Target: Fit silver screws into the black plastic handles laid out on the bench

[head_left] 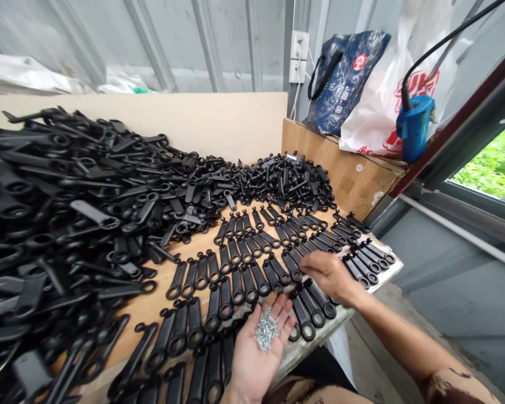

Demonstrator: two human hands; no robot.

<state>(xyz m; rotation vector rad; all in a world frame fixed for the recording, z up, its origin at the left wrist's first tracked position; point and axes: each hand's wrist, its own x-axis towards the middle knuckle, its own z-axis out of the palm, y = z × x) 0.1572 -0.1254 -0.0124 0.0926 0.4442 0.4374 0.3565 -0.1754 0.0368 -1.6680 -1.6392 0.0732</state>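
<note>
My left hand [256,359] is palm up near the table's front edge, cupping a small heap of silvery screws [267,330]. To its right, my right hand [330,275] reaches over rows of black plastic handles with ring ends [250,283]. Its fingertips are bent down close to one handle in the rows; whatever they pinch is too small to make out. The handles lie side by side in several rows on the wooden table [160,278], rings mostly toward me.
A large pile of black handles [88,174] covers the left and back. Behind stand a cream board [227,123] and a wooden box [340,174] bearing a blue bag [345,78], a white plastic bag [382,112] and a blue tool [416,126].
</note>
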